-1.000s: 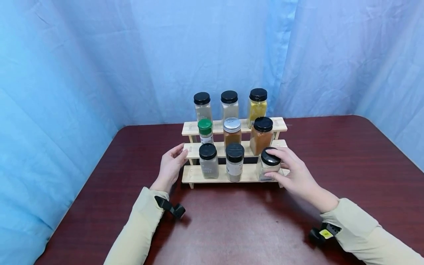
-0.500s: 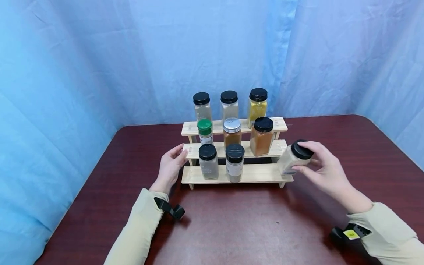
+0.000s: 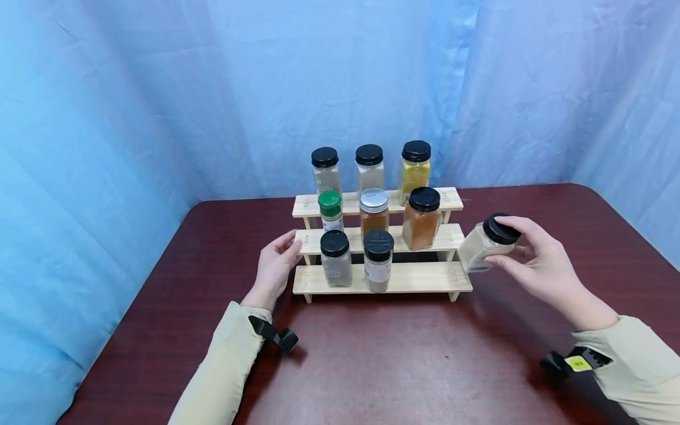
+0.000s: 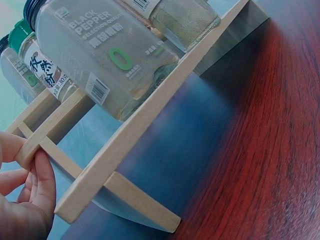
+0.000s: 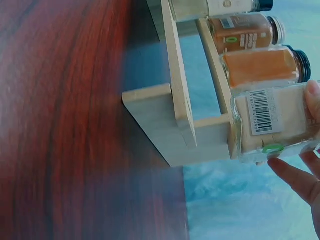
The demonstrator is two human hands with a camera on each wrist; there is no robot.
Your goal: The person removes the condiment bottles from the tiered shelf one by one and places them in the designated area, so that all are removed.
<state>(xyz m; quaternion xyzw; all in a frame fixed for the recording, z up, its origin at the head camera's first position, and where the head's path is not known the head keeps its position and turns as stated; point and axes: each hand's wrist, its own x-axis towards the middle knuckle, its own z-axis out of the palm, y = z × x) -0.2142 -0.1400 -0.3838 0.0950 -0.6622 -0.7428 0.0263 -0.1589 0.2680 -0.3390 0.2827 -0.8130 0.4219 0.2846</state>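
Observation:
My right hand (image 3: 547, 265) holds a spice jar (image 3: 480, 247) with a black lid and pale powder, tilted, just off the right end of the three-tier wooden rack (image 3: 419, 278). In the right wrist view, the barcode on that jar (image 5: 270, 117) faces the camera. At the rack's left end, my left hand (image 3: 273, 268) pinches the middle shelf's end between thumb and fingers, as the left wrist view shows from below. On the bottom shelf stand a black pepper jar (image 3: 336, 262) and a black-capped jar with a white label (image 3: 378, 265).
The middle shelf bears a green-capped jar (image 3: 331, 209), a silver-lidded jar (image 3: 374, 215) and an orange-brown powder jar (image 3: 421, 221). Up top are two pale jars and a yellow powder jar (image 3: 415, 171). A dark red table (image 3: 382, 366) lies beneath; blue curtains (image 3: 329, 71) hang behind.
My right hand has lifted the pale powder jar off the bottom shelf's right end and carried it right and up, tilting it. The left hand stays on the rack.

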